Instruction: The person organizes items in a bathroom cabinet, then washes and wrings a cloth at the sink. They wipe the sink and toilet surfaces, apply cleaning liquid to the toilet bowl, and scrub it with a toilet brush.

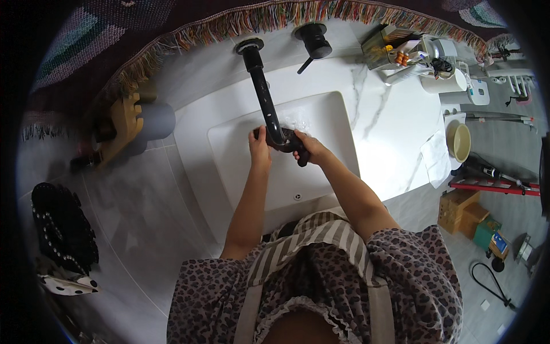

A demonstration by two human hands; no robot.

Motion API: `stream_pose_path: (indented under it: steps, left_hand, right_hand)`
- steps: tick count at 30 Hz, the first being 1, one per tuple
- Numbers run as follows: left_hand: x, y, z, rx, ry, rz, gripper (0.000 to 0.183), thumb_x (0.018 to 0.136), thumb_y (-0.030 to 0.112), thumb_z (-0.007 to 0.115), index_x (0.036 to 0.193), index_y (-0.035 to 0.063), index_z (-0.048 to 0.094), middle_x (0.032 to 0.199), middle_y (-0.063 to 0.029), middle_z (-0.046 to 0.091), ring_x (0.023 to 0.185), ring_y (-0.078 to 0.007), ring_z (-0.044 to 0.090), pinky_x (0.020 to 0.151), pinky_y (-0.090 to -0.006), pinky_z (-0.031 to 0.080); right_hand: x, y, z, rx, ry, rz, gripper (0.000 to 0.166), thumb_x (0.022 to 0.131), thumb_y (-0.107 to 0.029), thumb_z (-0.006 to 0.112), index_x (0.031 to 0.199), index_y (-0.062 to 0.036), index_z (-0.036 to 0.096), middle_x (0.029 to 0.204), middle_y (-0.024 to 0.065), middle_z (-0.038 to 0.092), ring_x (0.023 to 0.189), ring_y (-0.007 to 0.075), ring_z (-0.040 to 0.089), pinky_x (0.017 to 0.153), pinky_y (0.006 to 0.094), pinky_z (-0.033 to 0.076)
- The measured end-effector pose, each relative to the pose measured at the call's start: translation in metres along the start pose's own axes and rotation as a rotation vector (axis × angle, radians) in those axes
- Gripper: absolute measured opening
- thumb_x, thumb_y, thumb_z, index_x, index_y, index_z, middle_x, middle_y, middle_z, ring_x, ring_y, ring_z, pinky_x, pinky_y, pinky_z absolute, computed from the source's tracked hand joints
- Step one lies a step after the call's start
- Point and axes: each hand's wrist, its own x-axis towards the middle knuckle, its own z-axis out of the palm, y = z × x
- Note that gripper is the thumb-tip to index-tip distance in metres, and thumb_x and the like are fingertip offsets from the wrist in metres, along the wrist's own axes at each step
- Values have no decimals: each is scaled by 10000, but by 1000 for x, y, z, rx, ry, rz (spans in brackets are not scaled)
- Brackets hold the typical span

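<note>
My left hand (pixel 260 148) and my right hand (pixel 311 147) hold a dark, wet-looking object (pixel 288 144) between them, under the black faucet spout (pixel 267 94). Its kind is unclear; a stubby dark end points down beside my right hand. The spout's tip partly covers it. Water splashes behind it in the white rectangular sink (pixel 240 172). On the wall above, right of the spout, sits a black faucet handle (pixel 316 42). A small round drain fitting (pixel 297 197) shows near the sink's close edge.
Right of the sink, a marble-patterned counter (pixel 382 133) bears a clear organizer (pixel 382 47), a white paper roll (pixel 444 81), a white cloth (pixel 435 159) and a beige bowl (pixel 459 142). A yellow wall rack (pixel 122 127) is at left. Cardboard boxes (pixel 457 208) stand on the floor at right. A fringed cloth hangs above.
</note>
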Motion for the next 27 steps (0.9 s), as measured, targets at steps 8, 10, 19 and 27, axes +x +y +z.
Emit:
stream_pose_path:
  steps: [8, 10, 19, 27]
  left_hand:
    - [-63, -23, 16, 1124, -176, 597, 182, 778, 113, 654, 940, 33, 631, 987, -146, 555, 940, -323, 533, 880, -442, 390]
    - [-74, -13, 18, 1302, -242, 766, 179, 797, 118, 626, 957, 36, 635, 975, -142, 568, 965, -319, 535, 903, -453, 388]
    - [-131, 47, 56, 1772, -472, 545, 242, 853, 190, 556, 1049, 53, 594, 887, -113, 630, 844, -292, 603, 724, -409, 490]
    - [-87, 68, 156, 1545, -333, 532, 330, 821, 317, 612, 766, 0, 542, 716, -158, 617, 681, -345, 601, 643, -422, 475]
  right_hand:
    - [-18, 5, 41, 478, -261, 176, 674, 902, -611, 304, 1181, -39, 525, 1113, 189, 583, 1020, 321, 573, 906, 450, 462]
    - [-7, 0, 41, 482, -314, 95, 629, 905, -561, 387, 1099, 15, 550, 1037, 205, 601, 967, 309, 594, 867, 412, 489]
    - [56, 21, 21, 372, 120, 50, 251, 840, -300, 504, 787, -67, 580, 695, 93, 594, 571, 221, 551, 547, 352, 473]
    - [11, 20, 46, 714, -183, -250, 168, 839, -170, 556, 941, -44, 509, 824, 99, 573, 734, 250, 593, 625, 396, 497]
